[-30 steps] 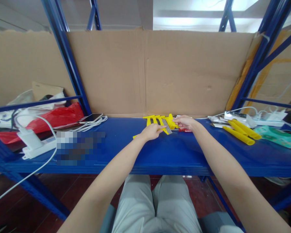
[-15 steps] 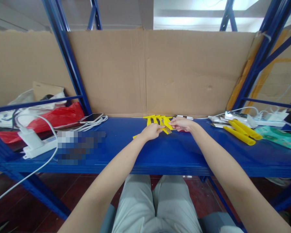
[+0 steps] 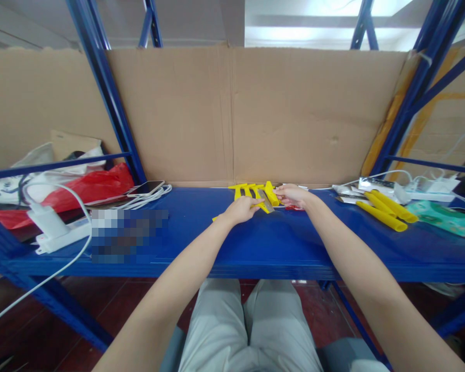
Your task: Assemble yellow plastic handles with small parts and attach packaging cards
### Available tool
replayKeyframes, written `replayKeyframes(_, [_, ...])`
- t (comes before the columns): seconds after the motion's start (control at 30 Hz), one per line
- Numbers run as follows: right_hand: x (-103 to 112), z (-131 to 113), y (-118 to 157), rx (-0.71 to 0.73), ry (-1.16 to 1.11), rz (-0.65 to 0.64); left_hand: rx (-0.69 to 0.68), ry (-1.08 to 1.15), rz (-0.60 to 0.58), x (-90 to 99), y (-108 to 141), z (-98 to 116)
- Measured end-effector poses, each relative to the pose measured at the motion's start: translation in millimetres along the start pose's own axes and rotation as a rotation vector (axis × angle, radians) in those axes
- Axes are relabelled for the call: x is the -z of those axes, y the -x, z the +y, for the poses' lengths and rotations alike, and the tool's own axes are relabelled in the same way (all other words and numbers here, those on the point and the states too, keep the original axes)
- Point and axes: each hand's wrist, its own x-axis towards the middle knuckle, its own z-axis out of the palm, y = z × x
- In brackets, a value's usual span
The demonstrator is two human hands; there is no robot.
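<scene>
My left hand (image 3: 240,209) is closed around a yellow utility knife (image 3: 264,206); its metal blade points right, and a bit of yellow shows behind my wrist. In my right hand (image 3: 290,195) a yellow piece of tube (image 3: 270,193) is pinched between the fingers, standing tilted just above and beside the blade. Whether the two touch I cannot tell. Several yellow cut pieces (image 3: 238,192) lie side by side behind my left hand, near the cardboard. Under my right hand a red item (image 3: 294,208) shows in part.
Yellow tubes (image 3: 383,214) lie on the blue shelf (image 3: 271,248) at the right, beside a green packet (image 3: 442,218) and a power strip (image 3: 430,195). At the left are a white power strip (image 3: 64,235), coiled cable (image 3: 155,196) and a red bag (image 3: 89,188). Cardboard (image 3: 232,119) stands behind.
My right hand has drawn the yellow piece slightly up and away from the knife, turning it more upright. More of the red item shows. The left hand has barely moved.
</scene>
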Motion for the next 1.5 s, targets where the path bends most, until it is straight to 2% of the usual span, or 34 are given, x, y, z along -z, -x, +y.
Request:
replayKeyframes(0.3, [-1, 1, 1, 0.009, 0.041, -0.012, -0.021, -0.001, 0.013, -3.4, -2, -5])
replayKeyframes(0.47, [-4, 2, 2, 0.06, 0.087, -0.089, -0.021, -0.016, 0.007, -2.7, -2, -4])
replayKeyframes(0.6, [-9, 2, 4, 0.043, 0.194, -0.139, -0.017, -0.054, 0.007, -2.2, -2, -3])
replayKeyframes(0.77, [-13, 3, 5, 0.051, 0.352, -0.102, -0.011, -0.071, 0.005, -2.7, -1, -4])
replayKeyframes(1.0, [-15, 8, 0, 0.05, 0.43, -0.075, -0.023, -0.053, 0.0, -2.1, -1, -3])
replayKeyframes(1.13, [-16, 10, -3, 0.097, 0.407, -0.027, -0.017, -0.047, 0.004, -2.0, -1, -2])
replayKeyframes(1.33, [-19, 9, -5, 0.097, 0.404, -0.071, -0.027, -0.029, 0.012, -2.6, -1, -2])
replayKeyframes(1.5, [-22, 9, -5, 0.091, 0.277, -0.084, -0.019, -0.05, 0.02, -2.1, -1, -2])
